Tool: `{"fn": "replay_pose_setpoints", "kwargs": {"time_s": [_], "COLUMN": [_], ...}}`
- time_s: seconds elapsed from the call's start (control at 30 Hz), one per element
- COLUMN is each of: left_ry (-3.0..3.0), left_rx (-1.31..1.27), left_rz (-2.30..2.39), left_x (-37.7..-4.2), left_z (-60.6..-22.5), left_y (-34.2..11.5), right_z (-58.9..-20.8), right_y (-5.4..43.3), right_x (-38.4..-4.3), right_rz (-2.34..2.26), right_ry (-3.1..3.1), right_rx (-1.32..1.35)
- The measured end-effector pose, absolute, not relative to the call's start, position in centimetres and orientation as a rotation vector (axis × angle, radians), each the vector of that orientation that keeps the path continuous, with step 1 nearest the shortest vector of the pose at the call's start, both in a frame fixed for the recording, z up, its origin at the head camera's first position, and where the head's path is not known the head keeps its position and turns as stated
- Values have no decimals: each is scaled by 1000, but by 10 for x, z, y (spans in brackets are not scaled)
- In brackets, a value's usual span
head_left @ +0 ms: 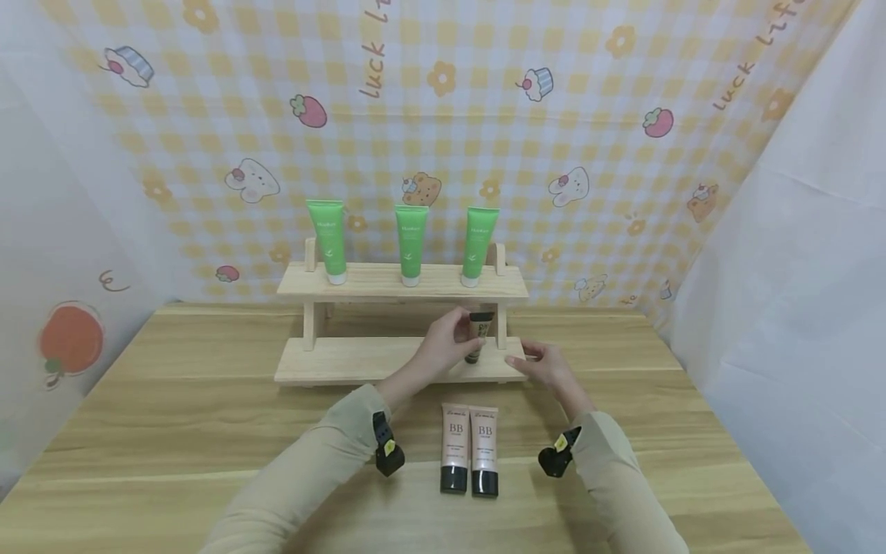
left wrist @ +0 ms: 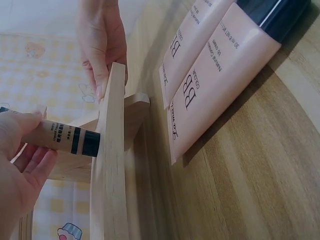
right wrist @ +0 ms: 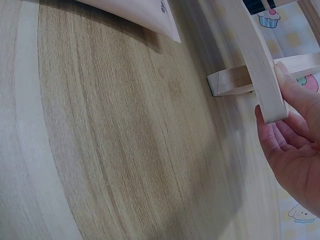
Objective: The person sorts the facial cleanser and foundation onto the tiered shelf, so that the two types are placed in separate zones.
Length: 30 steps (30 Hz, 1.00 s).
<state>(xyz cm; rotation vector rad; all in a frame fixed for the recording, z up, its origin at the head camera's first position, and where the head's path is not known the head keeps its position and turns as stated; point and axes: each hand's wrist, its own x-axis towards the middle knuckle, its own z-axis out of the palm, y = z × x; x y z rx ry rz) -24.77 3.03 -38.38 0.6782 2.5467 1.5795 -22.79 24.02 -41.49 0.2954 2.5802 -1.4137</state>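
My left hand point(head_left: 441, 342) pinches a small beige liquid foundation tube point(left wrist: 59, 136) between thumb and fingers. The tube stands nearly upright, its black cap down at the lower shelf point(head_left: 360, 360) of a two-tier wooden rack, near the right-hand support. Lettering shows on its side in the left wrist view. At the shelf's right end, my right hand point(head_left: 551, 369) grips the board's edge, thumb on top and fingers below in the right wrist view point(right wrist: 300, 145). In front of the rack, two pink BB cream tubes point(head_left: 454, 438) with black caps lie side by side on the table.
Three green tubes with white caps, among them the middle one point(head_left: 411, 242), stand spaced along the upper shelf point(head_left: 374, 282). Behind the rack hangs a yellow checked cloth point(head_left: 443, 138). White cloth point(head_left: 782, 231) borders the wood-grain table point(head_left: 173, 431) on both sides.
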Motion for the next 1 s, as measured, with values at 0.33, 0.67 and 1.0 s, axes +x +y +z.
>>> {"fn": "replay_pose_setpoints", "kwargs": {"time_s": [0.33, 0.67, 1.0], "left_ry": [2489, 2454, 2419], "left_rx": [611, 525, 490], "left_rz": [1597, 1520, 1406], "left_x": [-243, -231, -213], "left_z": [-383, -382, -388], "left_y": [24, 14, 0], "right_z": [-415, -412, -412], "right_y": [240, 242, 240], "right_x": [-226, -224, -224], "right_rz": [-1430, -1422, -1422], "right_ry": [2578, 2592, 2583], "right_rx": [247, 206, 198]}}
